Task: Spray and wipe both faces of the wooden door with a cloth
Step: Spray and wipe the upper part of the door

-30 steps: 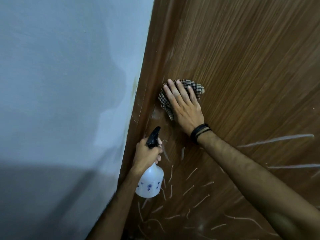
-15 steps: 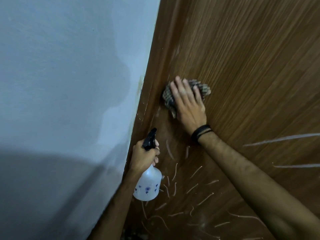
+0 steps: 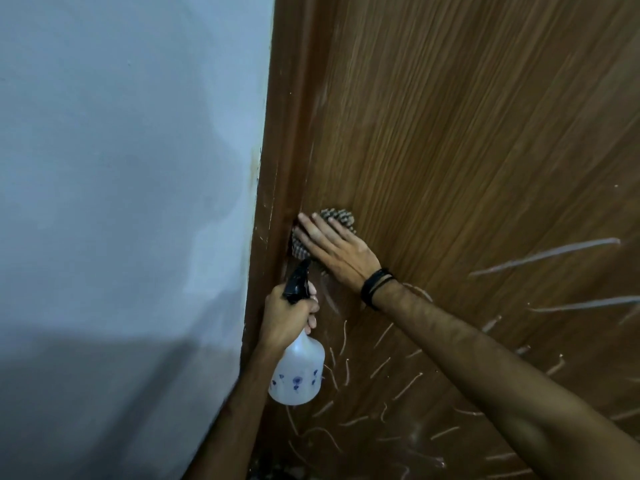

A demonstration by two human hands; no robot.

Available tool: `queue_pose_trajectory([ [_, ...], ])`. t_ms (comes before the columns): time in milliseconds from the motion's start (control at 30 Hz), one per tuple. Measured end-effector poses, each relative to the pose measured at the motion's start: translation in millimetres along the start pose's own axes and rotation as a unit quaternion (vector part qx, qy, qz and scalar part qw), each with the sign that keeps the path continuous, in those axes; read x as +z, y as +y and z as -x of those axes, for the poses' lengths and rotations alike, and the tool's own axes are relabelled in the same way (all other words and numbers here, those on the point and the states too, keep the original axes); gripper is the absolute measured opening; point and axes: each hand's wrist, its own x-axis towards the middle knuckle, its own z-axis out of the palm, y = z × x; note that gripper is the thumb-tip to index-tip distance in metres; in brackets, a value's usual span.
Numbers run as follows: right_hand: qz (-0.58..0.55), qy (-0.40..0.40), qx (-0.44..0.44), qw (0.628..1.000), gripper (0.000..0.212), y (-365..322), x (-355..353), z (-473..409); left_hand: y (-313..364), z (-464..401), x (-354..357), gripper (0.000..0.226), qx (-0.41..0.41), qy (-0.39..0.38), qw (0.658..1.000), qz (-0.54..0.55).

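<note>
Cloth pinned flat under right hand on the wooden door; left hand grips the spray bottle just below (streaks beneath need firm, overlapping passes).

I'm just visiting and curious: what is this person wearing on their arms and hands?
Both forearms are bare, with no sleeves or gloves in view. The right hand has a stack of thin black cord-like wristbands around its wrist. The left hand shows no rings, bands or watch from this view.
</note>
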Motion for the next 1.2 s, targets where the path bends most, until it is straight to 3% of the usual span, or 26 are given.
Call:
queue_pose_trajectory([
  [133, -0.035, 0.096, 0.208, 0.973, 0.057, 47, -19, -51, 4, -2, 0, 0.019, 0.009, 0.010, 1.000, 0.000],
  [200, -0.046, 0.123, 0.254, 0.958, 0.057, 55, -24, -66, 2, -4, -2, 0.020, 0.008, 0.018, 1.000, -0.003],
  [300, -0.032, 0.125, 0.243, 0.961, 0.057, 33, -10, -56, 1, -3, -2, 0.020, 0.008, 0.021, 1.000, -0.007],
  [467, 0.008, 0.056, 0.091, 0.994, 0.055, -28, 18, -4, 1, 0, 3, 0.019, 0.000, 0.008, 1.000, -0.003],
  [600, 0.003, 0.033, 0.024, 0.999, 0.054, -13, 12, 2, 11, 0, 10, 0.019, 0.003, -0.007, 1.000, -0.005],
  [700, 0.014, 0.029, 0.048, 0.998, 0.056, 32, -10, -26, 26, -4, 14, 0.018, 0.024, -0.006, 1.000, -0.013],
  [833, -0.003, 0.081, 0.203, 0.976, 0.063, 115, -49, -82, 48, -6, 22, 0.018, 0.051, -0.009, 0.999, -0.014],
  [933, -0.024, 0.129, 0.280, 0.951, 0.062, 137, -62, -106, 60, -9, 22, 0.019, 0.057, 0.000, 0.998, -0.014],
  [1067, -0.034, 0.097, 0.250, 0.963, 0.066, 88, -40, -82, 63, -10, 14, 0.019, 0.061, 0.027, 0.998, -0.009],
  [1200, -0.021, 0.018, 0.128, 0.991, 0.067, 26, -15, -25, 56, -1, 2, 0.019, 0.040, 0.051, 0.998, -0.012],
])
